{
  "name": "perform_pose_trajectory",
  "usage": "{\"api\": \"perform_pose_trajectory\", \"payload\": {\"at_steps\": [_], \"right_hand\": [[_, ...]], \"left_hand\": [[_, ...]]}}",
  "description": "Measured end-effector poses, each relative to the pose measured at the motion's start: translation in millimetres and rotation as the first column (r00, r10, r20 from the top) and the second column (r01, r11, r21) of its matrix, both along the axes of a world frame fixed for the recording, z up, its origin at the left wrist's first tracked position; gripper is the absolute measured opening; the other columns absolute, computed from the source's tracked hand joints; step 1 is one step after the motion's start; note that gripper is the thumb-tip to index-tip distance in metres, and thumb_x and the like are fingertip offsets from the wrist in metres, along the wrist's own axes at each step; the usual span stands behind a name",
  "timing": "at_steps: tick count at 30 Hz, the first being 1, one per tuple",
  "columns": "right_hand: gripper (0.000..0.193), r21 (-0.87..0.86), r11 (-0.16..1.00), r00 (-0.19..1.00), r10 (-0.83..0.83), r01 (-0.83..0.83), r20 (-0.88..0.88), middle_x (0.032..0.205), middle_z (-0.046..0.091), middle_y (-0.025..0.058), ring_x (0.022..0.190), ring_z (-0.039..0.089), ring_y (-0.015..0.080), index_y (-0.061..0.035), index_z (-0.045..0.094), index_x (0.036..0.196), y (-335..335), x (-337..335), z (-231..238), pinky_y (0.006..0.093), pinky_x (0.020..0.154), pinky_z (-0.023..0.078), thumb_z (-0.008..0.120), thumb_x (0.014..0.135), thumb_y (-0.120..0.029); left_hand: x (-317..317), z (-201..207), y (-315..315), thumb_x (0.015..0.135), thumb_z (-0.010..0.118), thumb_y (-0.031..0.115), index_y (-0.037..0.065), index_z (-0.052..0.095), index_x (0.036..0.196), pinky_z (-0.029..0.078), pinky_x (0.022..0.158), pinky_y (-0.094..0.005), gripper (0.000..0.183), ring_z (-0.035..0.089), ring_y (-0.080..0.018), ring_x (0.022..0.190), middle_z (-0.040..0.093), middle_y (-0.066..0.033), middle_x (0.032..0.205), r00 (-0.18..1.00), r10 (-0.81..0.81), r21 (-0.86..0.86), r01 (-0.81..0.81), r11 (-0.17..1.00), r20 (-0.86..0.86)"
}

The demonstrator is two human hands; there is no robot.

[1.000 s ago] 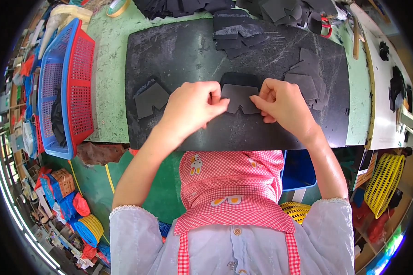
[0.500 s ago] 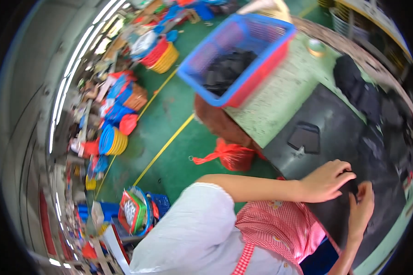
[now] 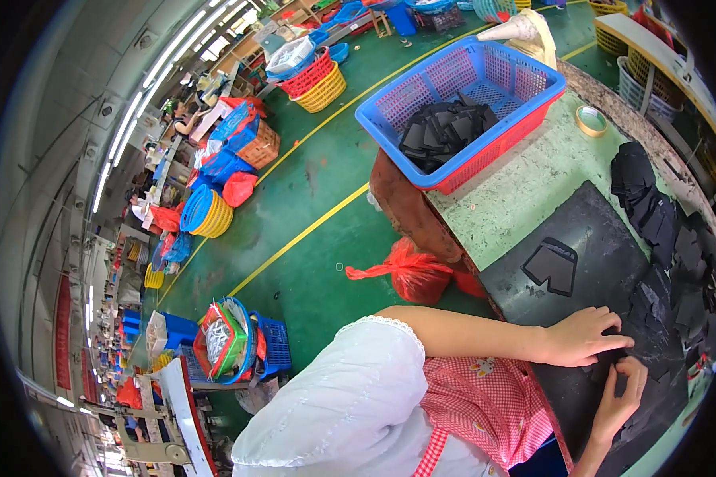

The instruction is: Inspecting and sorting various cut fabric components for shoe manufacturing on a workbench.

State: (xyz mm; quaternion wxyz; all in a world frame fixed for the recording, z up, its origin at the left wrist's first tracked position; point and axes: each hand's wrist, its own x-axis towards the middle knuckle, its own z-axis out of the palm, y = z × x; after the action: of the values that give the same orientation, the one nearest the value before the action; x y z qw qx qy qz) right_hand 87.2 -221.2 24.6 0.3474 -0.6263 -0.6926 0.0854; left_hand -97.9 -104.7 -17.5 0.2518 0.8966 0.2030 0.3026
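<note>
Over a black work mat point(image 3: 525, 274), my left hand point(image 3: 587, 337) is palm down with its fingers bent. My right hand point(image 3: 622, 397) is just nearer, thumb and fingers curled toward the left hand's fingertips. Both hands look closed in a pinch on something dark, but it blends into the mat and I cannot make it out. Farther up the mat lies a flat black cut piece point(image 3: 550, 266) with a notch in one edge. Thin black pieces point(image 3: 652, 306) lie loosely just right of my hands.
A blue basket point(image 3: 374, 119) of black pieces stands nested on a red one at the green table's point(image 3: 485, 222) far left. A tape roll point(image 3: 591, 121) and overlapping black pieces point(image 3: 640, 179) lie at the far right. A red plastic bag point(image 3: 418, 274) is beside the table.
The view has shifted and sharpened, so the table and basket appear farther right. My hands stay close together over the mat, the right one's fingers now more curled.
</note>
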Motion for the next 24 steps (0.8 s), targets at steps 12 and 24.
{"api": "perform_pose_trajectory", "payload": {"at_steps": [12, 24], "right_hand": [[0.004, -0.376, 0.924, 0.947, -0.064, -0.062, -0.315, 0.124, 0.065, 0.0304, 0.097, 0.058, 0.0315, 0.0029, 0.045, 0.101, -17.7, -12.0, 34.5, 0.0392, 0.098, 0.044, 0.047, 0.098, 0.001], [0.016, -0.253, 0.893, 0.854, -0.437, 0.373, -0.283, 0.104, 0.073, 0.0113, 0.097, 0.069, 0.0258, -0.0021, 0.070, 0.105, -23.9, 38.9, 22.3, 0.0362, 0.088, 0.054, 0.072, 0.089, 0.001]], "left_hand": [[-5.4, 12.2, 2.2, 0.069, 0.088, 0.025, 0.013, 0.066, 0.094, 0.039, 0.103, -0.0553, 0.035, 0.052, -0.0356, 0.123, 0.057, -0.0096, 0.124, 0.961, -0.139, 0.203, 0.090, 0.975, 0.240], [-88.5, 61.3, 71.1, 0.088, 0.078, 0.017, 0.009, 0.057, 0.143, 0.041, 0.114, -0.0477, 0.059, 0.053, -0.0387, 0.134, 0.059, -0.0180, 0.141, 0.895, 0.444, 0.137, -0.435, 0.890, -0.048]]}}
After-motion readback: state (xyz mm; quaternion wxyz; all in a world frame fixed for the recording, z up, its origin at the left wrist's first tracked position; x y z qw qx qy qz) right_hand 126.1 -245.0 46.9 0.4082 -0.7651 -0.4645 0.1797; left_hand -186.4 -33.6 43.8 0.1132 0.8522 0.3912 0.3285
